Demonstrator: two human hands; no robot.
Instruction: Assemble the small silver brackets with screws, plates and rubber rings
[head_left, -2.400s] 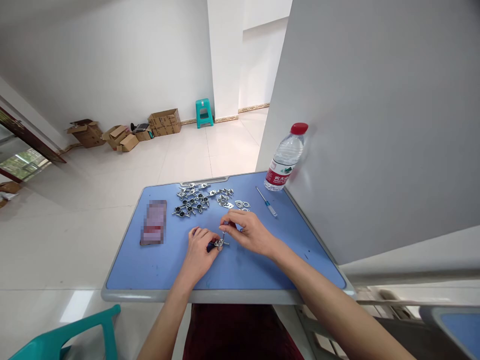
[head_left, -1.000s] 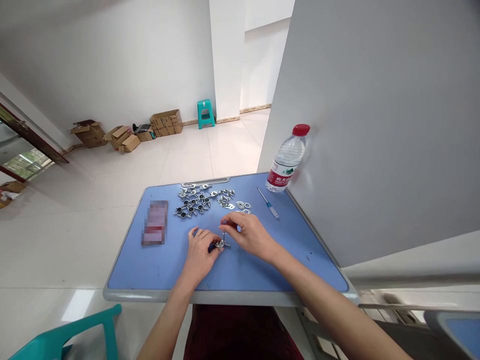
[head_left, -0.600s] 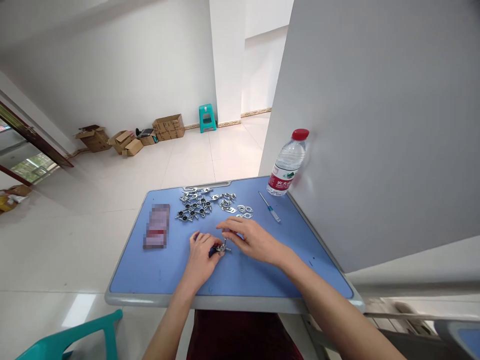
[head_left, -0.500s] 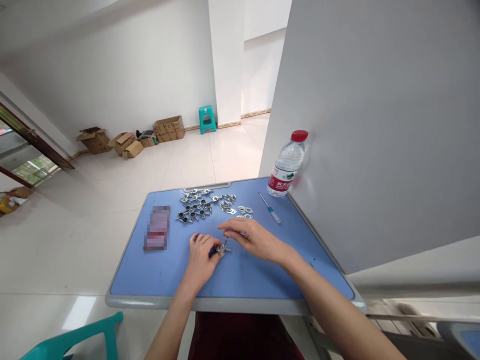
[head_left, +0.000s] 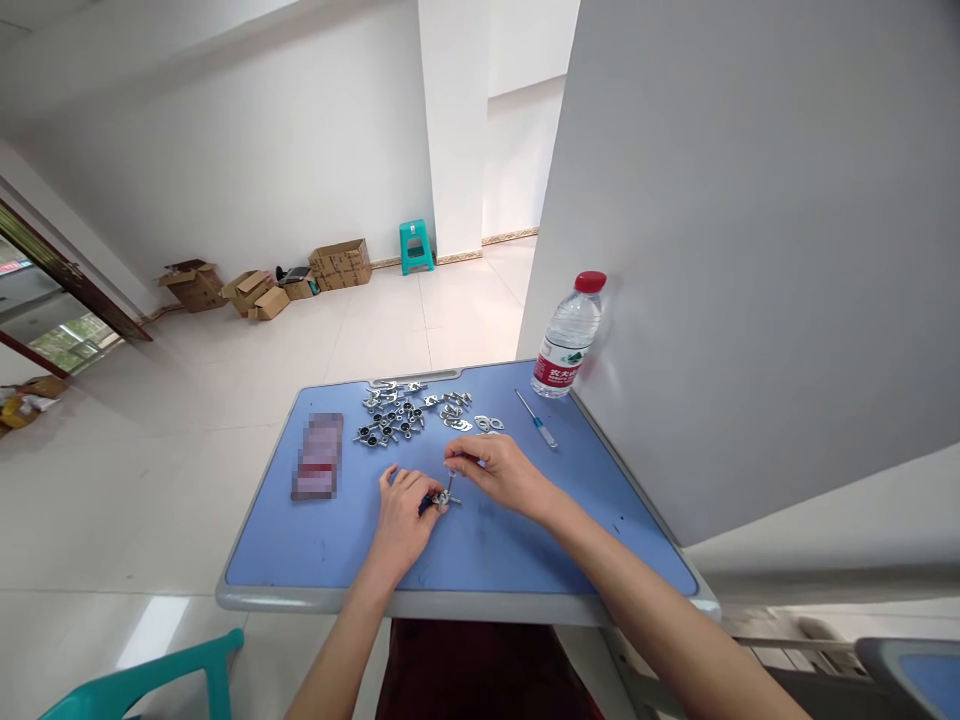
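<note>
Near the middle of the blue table, my left hand point(head_left: 405, 510) is closed on a small metal fitting point(head_left: 444, 499) with a short stem pointing right. Something dark blue point(head_left: 425, 504) shows under its fingers, too covered to name. Over the fitting, my right hand point(head_left: 502, 470) pinches a small screwdriver point(head_left: 451, 483). Its thin shaft points down at the fitting; the fingers hide most of the handle. Beyond the hands lie several metal fittings with dark round centres point(head_left: 390, 425) and flat oval metal plates point(head_left: 490, 423).
A second screwdriver point(head_left: 536, 419) lies on the right of the table point(head_left: 337, 560). Behind it, a red-capped water bottle point(head_left: 568, 335) stands against a grey panel point(head_left: 712, 300). At left is a blurred purplish rectangle point(head_left: 318, 455). Cardboard boxes point(head_left: 340, 265) and a teal stool point(head_left: 416, 246) stand by the wall.
The right hand's fingers have shifted slightly around the screwdriver's top. The left hand keeps its hold on the fitting. The whole view has tilted a little.
</note>
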